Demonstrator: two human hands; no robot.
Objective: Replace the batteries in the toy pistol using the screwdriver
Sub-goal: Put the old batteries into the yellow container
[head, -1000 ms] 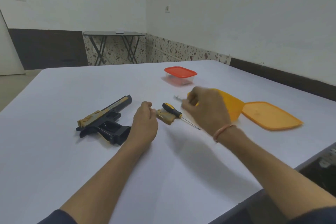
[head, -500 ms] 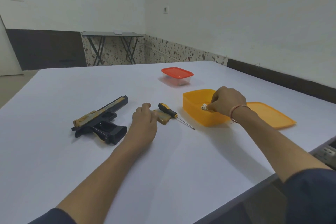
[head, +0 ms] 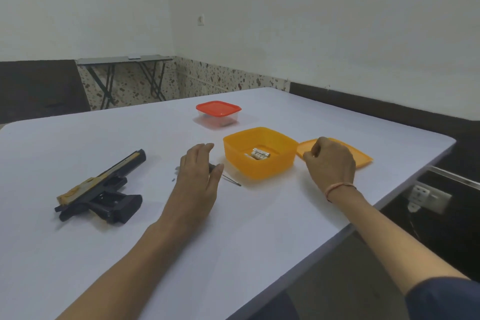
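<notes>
The black and gold toy pistol [head: 102, 189] lies on its side at the left of the white table [head: 78, 254]. My left hand [head: 198, 179] is flat with straight fingers over the screwdriver, of which only the metal tip [head: 232, 180] pokes out to the right. Silver batteries [head: 258, 154] lie inside the open orange box [head: 259, 171]. My right hand [head: 330, 163] has its fingers curled and pinches the left edge of the orange lid [head: 363, 160], which lies flat beside the box.
A clear box with a red lid [head: 218, 112] stands behind the orange box. A tiny dark screw [head: 172, 179] lies left of my left hand. The table's right edge runs close to my right forearm, with a wall socket [head: 428, 196] below it.
My right hand has left the orange box, where the batteries now lie, and moved right onto the lid. My left hand has opened flat and slid forward over the screwdriver.
</notes>
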